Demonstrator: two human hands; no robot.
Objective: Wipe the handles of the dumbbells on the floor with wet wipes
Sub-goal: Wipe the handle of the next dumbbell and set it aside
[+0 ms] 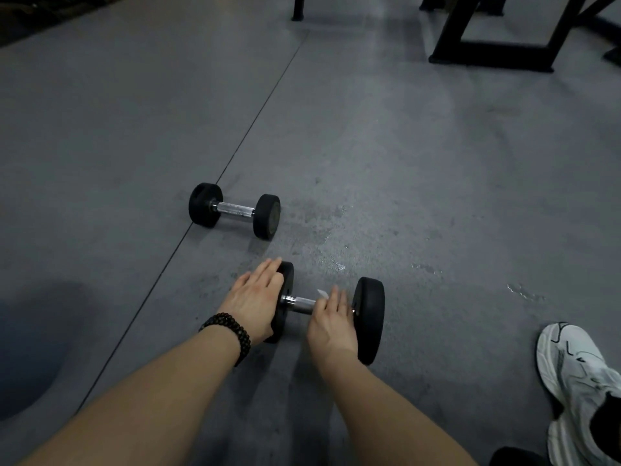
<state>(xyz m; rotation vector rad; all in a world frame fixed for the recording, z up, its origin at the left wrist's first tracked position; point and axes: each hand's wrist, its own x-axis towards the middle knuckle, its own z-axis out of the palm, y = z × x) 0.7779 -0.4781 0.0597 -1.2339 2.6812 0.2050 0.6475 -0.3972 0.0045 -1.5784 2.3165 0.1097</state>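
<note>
Two black dumbbells with chrome handles lie on the grey floor. The near dumbbell [369, 317] is between my hands. My left hand [257, 295], with a dark bead bracelet at the wrist, rests flat with straight fingers on its left weight. My right hand [331, 322] lies over the right part of the handle, and a small white corner of a wet wipe [322, 293] sticks out beyond its fingers. The fingers' grip under the palm is hidden. The far dumbbell [234, 214] lies untouched a little further off to the left.
A white sneaker [579, 388] is at the lower right. Black metal frames of gym equipment [490, 57] stand at the far right, and a black post foot [297, 10] at the top middle. A floor seam [215, 183] runs diagonally past the far dumbbell. Wet marks spot the floor.
</note>
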